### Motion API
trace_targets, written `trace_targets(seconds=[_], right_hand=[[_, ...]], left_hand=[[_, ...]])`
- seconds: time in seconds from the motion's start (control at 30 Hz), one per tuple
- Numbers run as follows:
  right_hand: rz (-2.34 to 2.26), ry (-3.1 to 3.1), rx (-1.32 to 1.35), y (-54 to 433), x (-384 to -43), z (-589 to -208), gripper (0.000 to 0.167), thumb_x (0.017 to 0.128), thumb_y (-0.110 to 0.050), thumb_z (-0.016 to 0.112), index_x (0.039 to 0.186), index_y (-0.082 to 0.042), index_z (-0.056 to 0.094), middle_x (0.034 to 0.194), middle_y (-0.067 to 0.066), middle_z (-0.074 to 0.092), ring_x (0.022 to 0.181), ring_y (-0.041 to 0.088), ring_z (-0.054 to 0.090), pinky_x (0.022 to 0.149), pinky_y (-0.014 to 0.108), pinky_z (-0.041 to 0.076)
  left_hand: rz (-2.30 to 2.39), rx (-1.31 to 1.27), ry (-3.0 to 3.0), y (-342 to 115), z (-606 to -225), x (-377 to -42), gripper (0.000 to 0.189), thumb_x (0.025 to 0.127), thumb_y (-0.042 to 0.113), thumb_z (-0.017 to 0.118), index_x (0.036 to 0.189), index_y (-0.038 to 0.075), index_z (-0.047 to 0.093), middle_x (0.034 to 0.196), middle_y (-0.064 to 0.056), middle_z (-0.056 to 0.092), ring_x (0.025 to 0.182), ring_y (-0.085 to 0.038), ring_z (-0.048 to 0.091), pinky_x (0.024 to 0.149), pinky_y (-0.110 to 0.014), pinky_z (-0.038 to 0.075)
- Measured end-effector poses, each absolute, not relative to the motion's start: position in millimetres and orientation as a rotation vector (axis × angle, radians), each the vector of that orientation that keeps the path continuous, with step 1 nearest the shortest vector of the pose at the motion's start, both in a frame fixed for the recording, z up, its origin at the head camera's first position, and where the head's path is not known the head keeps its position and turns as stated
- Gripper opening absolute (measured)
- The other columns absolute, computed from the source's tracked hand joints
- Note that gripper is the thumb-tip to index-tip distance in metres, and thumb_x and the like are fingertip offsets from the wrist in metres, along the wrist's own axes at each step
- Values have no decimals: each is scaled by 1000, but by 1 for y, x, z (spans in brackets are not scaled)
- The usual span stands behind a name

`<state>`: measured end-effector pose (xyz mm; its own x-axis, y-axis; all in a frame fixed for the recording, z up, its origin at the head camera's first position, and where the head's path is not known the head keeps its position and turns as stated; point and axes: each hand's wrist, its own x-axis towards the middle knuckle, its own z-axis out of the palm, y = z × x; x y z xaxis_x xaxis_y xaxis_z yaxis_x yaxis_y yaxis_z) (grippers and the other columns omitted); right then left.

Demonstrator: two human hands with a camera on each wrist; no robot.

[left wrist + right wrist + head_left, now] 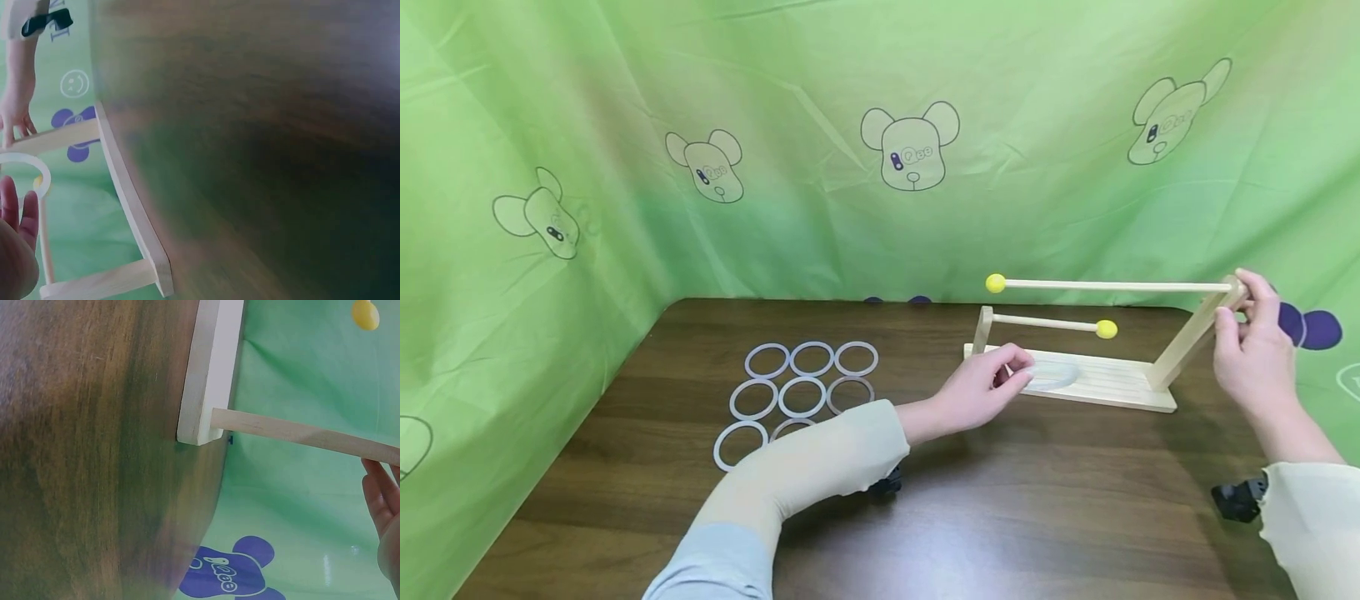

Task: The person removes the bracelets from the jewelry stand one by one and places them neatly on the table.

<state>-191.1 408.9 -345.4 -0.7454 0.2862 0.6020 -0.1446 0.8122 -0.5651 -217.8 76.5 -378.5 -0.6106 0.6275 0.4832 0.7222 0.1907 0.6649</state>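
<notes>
My left hand (973,390) pinches a pale translucent ring (1058,377), held in front of a wooden stand (1105,385). The ring (28,159) also shows at the fingertips in the left wrist view. This stand has a short post on the left and a tall slanted post (1187,346) on the right. Each post bears a level rod with a yellow ball at its free end: the upper ball (996,283) points left, the lower ball (1107,329) right. With thumb and fingers, my right hand (1258,354) grips the top of the tall post.
Several flat rings (802,397) lie in rows on the brown table (1000,517), left of the stand; my left forearm partly covers the nearest row. A green curtain (820,225) with bear-head drawings hangs behind the table and along its left side.
</notes>
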Motion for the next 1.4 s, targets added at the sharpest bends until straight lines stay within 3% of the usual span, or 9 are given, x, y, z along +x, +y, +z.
trace_targets(seconds=[0.33, 0.5, 0.67, 0.9, 1.4], right_hand=[[777, -2290, -123, 409, -189, -347, 50, 101, -18, 41, 149, -20, 28, 130, 21, 55, 72, -22, 36, 61, 16, 30], [769, -2297, -131, 408, -189, -347, 49, 101, -17, 40, 149, -19, 27, 130, 31, 52, 70, -23, 34, 61, 19, 30], [746, -2301, -135, 409, -188, -348, 50, 101, -16, 40, 149, -19, 27, 122, 31, 53, 67, -22, 32, 56, 13, 28], [739, -2289, -123, 411, -189, -348, 49, 101, -15, 41, 148, -18, 28, 124, 32, 54, 70, -24, 33, 58, 14, 28], [754, -2306, -120, 409, -191, -346, 50, 101, -18, 40, 149, -19, 26, 130, 33, 51, 70, -24, 33, 59, 18, 29]], left_hand=[[-1518, -1386, -2275, 39, -375, -204, 8, 97, 5, 57, 105, 2, 59, 82, -1, 59, 64, 0, 47, 60, -15, 42], [-1537, -1387, -2254, 19, -376, -202, 9, 96, 4, 58, 104, 1, 60, 81, -5, 62, 64, -1, 47, 58, -16, 42], [-1516, -1386, -2250, -2, -376, -202, 9, 96, 2, 58, 104, 0, 61, 84, -9, 69, 65, -1, 49, 58, -18, 43], [-1398, -1333, -2289, -28, -372, -201, 10, 96, 5, 60, 104, 5, 64, 82, 0, 68, 65, -1, 53, 60, -21, 47], [-1147, -1367, -2356, -84, -368, -204, 14, 97, 6, 59, 109, 6, 65, 81, 5, 67, 72, 0, 59, 61, -20, 46]])
